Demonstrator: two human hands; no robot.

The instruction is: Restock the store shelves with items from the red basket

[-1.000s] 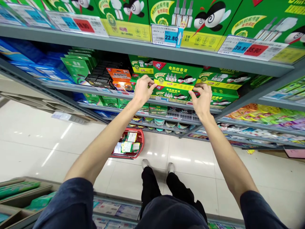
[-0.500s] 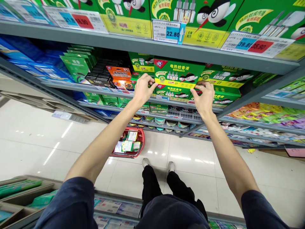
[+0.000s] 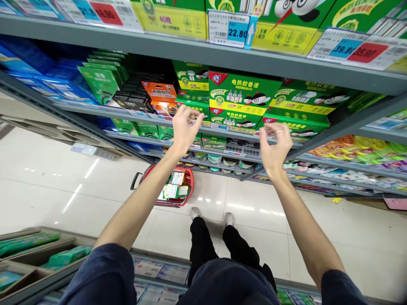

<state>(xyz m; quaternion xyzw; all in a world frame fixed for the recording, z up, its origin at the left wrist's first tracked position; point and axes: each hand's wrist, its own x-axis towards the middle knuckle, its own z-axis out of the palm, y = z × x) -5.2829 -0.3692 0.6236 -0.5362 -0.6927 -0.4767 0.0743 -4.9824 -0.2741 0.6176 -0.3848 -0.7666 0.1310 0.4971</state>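
Green and yellow boxes of mosquito repellent liquid stand stacked on the shelf in front of me. The upper middle box (image 3: 243,91) rests on a matching lower box (image 3: 237,120). My left hand (image 3: 186,127) is just left of this stack, thumb and fingers apart, holding nothing. On the other side, my right hand (image 3: 276,144) hovers before the right-hand boxes (image 3: 297,123), its fingers curved and parted, with a ring on one finger. Neither hand grips a box. An orange packet (image 3: 160,94) and black boxes (image 3: 133,99) sit left of my left hand.
On the floor below stands a red shopping basket (image 3: 190,186) with several green and white packages. The shelf edge (image 3: 178,48) above carries price tags. Lower shelves hold tins (image 3: 214,159). Another display (image 3: 34,271) is behind me at lower left.
Both hands have let go of the upper middle box and moved apart, left hand leftward and right hand slightly right and down. The box stays stacked. The view has shifted slightly.
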